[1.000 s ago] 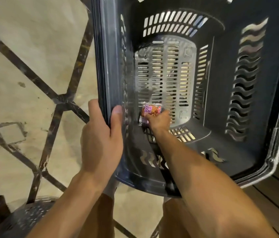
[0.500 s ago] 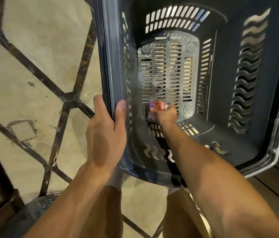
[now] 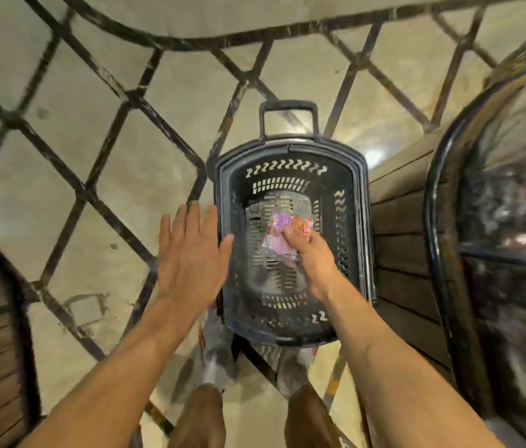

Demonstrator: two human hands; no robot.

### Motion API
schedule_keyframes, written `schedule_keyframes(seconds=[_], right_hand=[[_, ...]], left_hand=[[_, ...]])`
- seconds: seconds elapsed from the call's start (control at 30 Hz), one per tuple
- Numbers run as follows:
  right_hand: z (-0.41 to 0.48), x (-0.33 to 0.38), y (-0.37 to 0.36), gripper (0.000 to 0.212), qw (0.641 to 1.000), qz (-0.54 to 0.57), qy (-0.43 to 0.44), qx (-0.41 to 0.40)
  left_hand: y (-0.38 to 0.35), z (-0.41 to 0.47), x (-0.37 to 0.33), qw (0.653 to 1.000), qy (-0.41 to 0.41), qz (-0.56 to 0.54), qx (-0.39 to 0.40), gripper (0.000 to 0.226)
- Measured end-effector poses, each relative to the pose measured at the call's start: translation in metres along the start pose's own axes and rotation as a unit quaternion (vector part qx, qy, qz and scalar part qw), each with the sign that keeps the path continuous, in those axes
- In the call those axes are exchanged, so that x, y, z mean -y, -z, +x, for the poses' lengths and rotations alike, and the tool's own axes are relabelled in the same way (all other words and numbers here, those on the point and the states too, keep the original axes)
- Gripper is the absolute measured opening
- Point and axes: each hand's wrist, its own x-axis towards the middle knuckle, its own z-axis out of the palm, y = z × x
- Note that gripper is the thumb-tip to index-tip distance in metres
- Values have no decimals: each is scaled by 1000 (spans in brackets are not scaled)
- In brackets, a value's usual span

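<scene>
Head view, looking straight down at a dark slotted plastic basket (image 3: 290, 150) standing on the floor, its pull handle (image 3: 287, 106) at the far end. Right hand (image 3: 311, 257) is inside the basket, grip closed: fingers curled round a bunch of snack packets (image 3: 282, 221), purple and orange wrappers w/ a clear film edge. Packets stick out past the fingertips toward the handle end, over the middle of the basket's slotted btm; long axis runs on a slant, from the near-left corner toward the far-right one. Can't tell if they touch the btm yet, as motion blur hides it. Left hand (image 3: 190, 253) is flat and spread, holding nothing, just outside the basket's left rim, thumb overlapping the rim. So the right hand is the one on the goods; judged next move is letting go downward. Floor (image 3: 77, 140) round the basket is glossy beige w/ dark diamond lines. Right of the basket: wood-slat stand (image 3: 400, 237). Person's shoes (image 3: 216, 360) at its near end.
</scene>
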Motion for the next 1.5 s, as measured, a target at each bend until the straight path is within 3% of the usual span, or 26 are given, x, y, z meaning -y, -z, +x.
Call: schedule_keyframes(seconds=[0.13, 0.27, 0.33, 0.47, 0.73, 0.93, 1.27, 1.43, 1.5], right_hand=[[-88, 106, -13, 42, 998, -8, 65, 23], [-180, 204, -22, 61, 990, 0, 135, 33], [-240, 252, -25, 56, 987, -1, 158, 38], [-343, 324, -23, 25, 982, 18, 185, 44], [-491, 388, 6, 20, 963, 70, 256, -44], [-577, 360, 47, 11, 928, 196, 302, -100], [-690, 228, 151, 50, 860, 287, 322, -273], [-750, 148, 198, 37, 815, 338, 341, -325], [-773, 111, 221, 43, 792, 360, 350, -348]], left_hand=[[136, -2, -12, 998, -17, 41, -42, 66], [263, -20, -25, 991, -48, 57, -110, 58], [322, -36, -32, 986, -63, 54, -144, 56], [417, -70, -49, 977, -88, 46, -190, 52], [536, -124, -86, 941, -225, 31, -252, 54], [571, -153, -124, 901, -346, 39, -260, 56], [562, -273, -243, 805, -540, 48, -239, 60], [544, -358, -303, 755, -609, 69, -231, 63], [536, -396, -326, 737, -632, 66, -229, 65]])
